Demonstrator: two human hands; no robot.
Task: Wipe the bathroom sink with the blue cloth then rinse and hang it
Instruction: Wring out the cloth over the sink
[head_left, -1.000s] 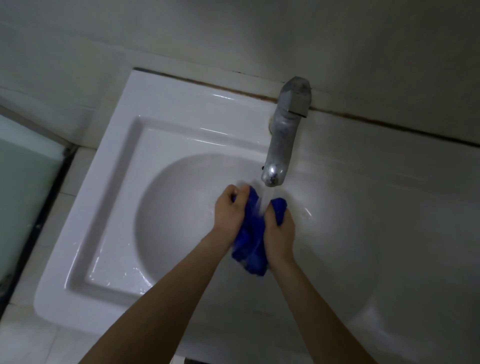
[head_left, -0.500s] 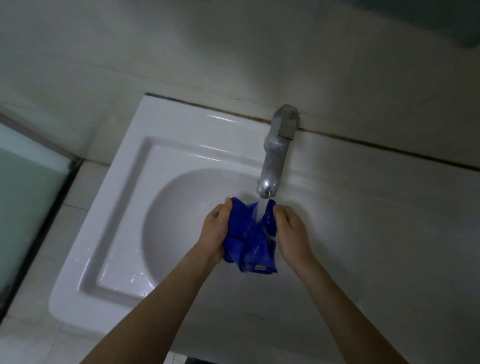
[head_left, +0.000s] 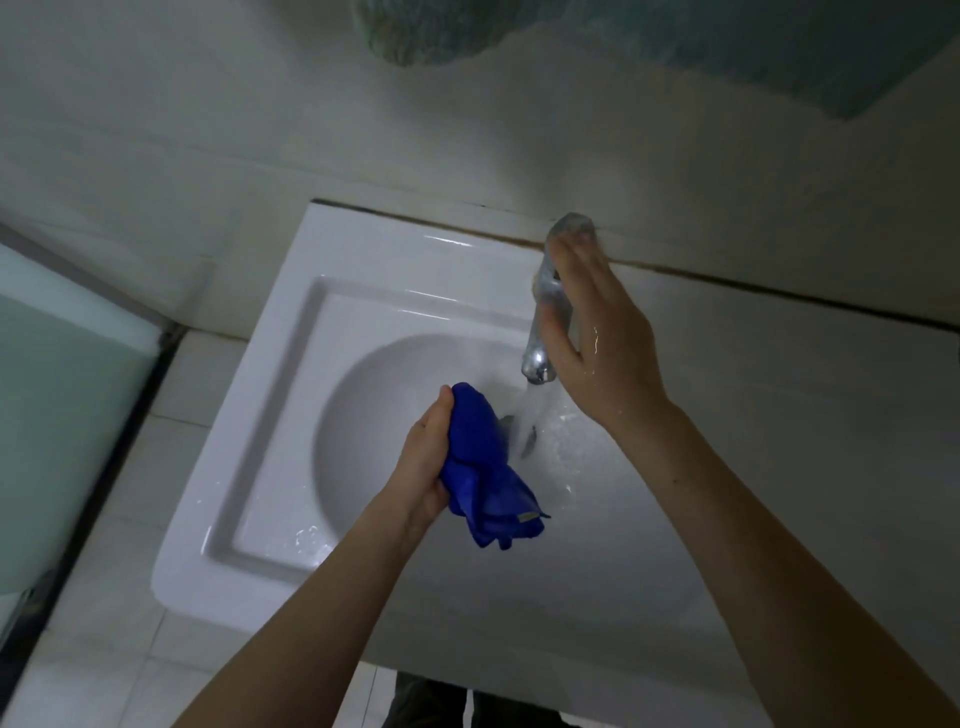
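The blue cloth (head_left: 485, 470) hangs bunched and wet over the basin of the white sink (head_left: 291, 426), just left of the water stream. My left hand (head_left: 428, 457) grips it alone. My right hand (head_left: 597, 338) is raised with fingers spread over the metal tap (head_left: 540, 332), its fingertips near the tap's top by the wall. Water (head_left: 530, 415) runs from the spout into the basin.
A tiled wall rises behind the sink. A pale green towel (head_left: 426, 31) hangs at the top of the view. A frosted glass panel (head_left: 57, 415) with a dark frame stands to the left. White floor tiles (head_left: 93, 649) lie at the lower left.
My right hand has let go of the cloth and risen to the tap. The left hand now holds the cloth by itself, slightly left of the stream. The camera has tilted upward.
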